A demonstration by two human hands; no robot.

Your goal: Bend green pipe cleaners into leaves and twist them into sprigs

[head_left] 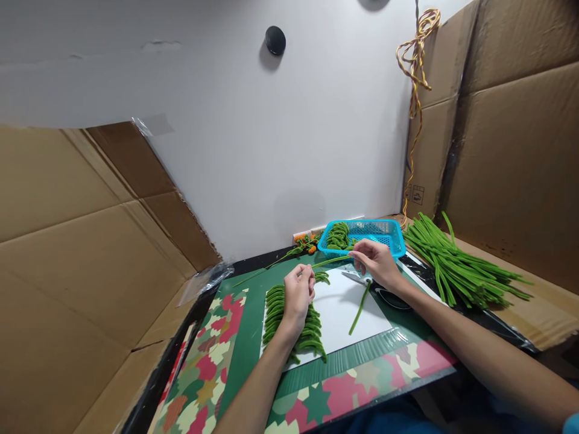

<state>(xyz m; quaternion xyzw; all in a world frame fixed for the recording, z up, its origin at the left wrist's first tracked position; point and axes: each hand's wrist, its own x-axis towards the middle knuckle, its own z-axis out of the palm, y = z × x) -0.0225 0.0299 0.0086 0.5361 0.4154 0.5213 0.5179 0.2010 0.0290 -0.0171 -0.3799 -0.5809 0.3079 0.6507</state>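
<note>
A green pipe cleaner (332,261) stretches between my two hands above a white sheet (337,328). My left hand (298,295) pinches one end of it, while the fingers of my right hand (373,260) close on the other end. Under and beside my left hand lie rows of short, curved green pipe-cleaner pieces (274,313), partly hidden by that hand and forearm. Below my right hand rest scissors (357,278) with their blades toward the left. Another short straight green piece (360,308) lies on the sheet by them.
Behind my hands stands a blue plastic basket (395,240) with curved green pieces inside. Orange and green pipe-cleaner flowers (307,243) lie left of it. A large bundle of green pipe cleaners (465,265) spreads at right. Cardboard walls (520,138) flank the green board (246,319).
</note>
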